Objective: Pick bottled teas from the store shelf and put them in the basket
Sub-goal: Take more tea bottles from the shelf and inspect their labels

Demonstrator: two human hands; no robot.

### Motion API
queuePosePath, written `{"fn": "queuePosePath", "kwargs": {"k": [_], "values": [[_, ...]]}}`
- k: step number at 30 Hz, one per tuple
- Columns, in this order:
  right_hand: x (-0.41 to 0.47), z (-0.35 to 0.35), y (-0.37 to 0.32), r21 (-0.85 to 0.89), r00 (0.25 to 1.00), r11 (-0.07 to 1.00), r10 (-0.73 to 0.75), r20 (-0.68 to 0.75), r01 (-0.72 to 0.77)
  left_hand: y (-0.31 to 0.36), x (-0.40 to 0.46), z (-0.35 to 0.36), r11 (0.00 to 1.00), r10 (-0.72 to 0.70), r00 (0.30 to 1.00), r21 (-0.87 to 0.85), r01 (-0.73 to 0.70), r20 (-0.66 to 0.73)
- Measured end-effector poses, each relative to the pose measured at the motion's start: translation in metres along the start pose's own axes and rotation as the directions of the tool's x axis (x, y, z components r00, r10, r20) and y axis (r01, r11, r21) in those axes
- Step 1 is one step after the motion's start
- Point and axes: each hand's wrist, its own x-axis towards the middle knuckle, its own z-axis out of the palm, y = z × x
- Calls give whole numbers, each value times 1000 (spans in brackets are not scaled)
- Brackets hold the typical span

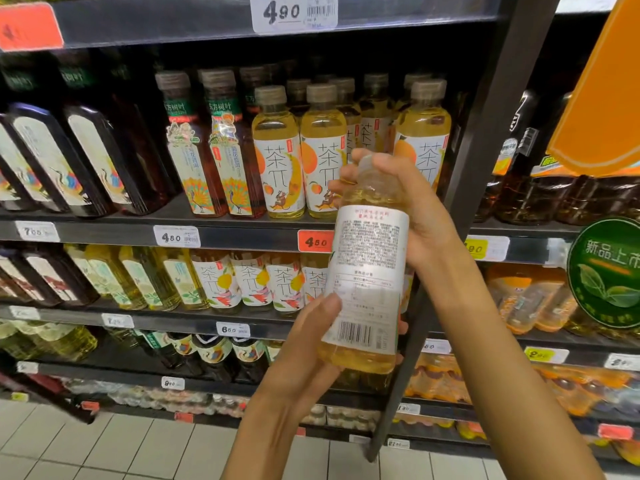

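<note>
I hold a bottle of pale yellow tea (367, 258) upright in front of the shelves, its white back label with small print and a barcode turned toward me. My right hand (408, 206) grips the bottle's neck and top, covering the cap. My left hand (311, 344) holds the lower body, thumb pressed on the label beside the barcode. Behind it, more bottles of the same tea (280, 157) stand on the middle shelf (225, 233). No basket is in view.
Dark tea bottles (100, 157) and reddish ones (207, 147) fill the shelf's left side. Lower shelves hold more teas. A dark upright post (478, 161) divides this bay from orange drinks at right. An orange sign (602, 91) hangs at top right. Tiled floor lies below.
</note>
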Motion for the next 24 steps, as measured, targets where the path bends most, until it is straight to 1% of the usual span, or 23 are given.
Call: {"fn": "queuePosePath", "kwargs": {"k": [2, 5, 9, 11, 13, 15, 18, 21, 22, 24], "values": [[-3, -1, 0, -137, 999, 990, -12, 33, 17, -2, -1, -2, 994, 37, 998, 109, -32, -46], [-10, -3, 7, -229, 998, 973, 10, 63, 4, -3, 1, -4, 973, 96, 991, 218, -73, -98], [-19, 3, 11, -317, 984, 935, -126, 125, 160, -6, 7, -6, 925, 179, 978, 358, -129, -111], [-23, 6, 11, -357, 966, 902, -192, 171, 242, -7, 10, -10, 874, 212, 971, 467, -137, -112], [-28, 7, 12, -434, 940, 837, -252, 231, 332, -8, 15, -12, 810, 239, 961, 574, -120, -136], [-33, 9, 12, -492, 908, 771, -275, 316, 405, -10, 21, -13, 740, 309, 938, 659, -132, -159], [-42, 6, 9, -521, 858, 706, -252, 449, 480, -12, 30, -16, 680, 423, 898, 698, -226, -121], [-52, -1, 4, -574, 837, 648, -192, 513, 501, -9, 35, -19, 650, 518, 845, 703, -289, -131], [-54, -3, 3, -582, 837, 644, -178, 518, 497, -9, 36, -21, 645, 536, 834, 702, -303, -132], [-56, -5, 5, -564, 835, 669, -164, 525, 485, -9, 37, -24, 628, 543, 831, 717, -303, -124]]}}
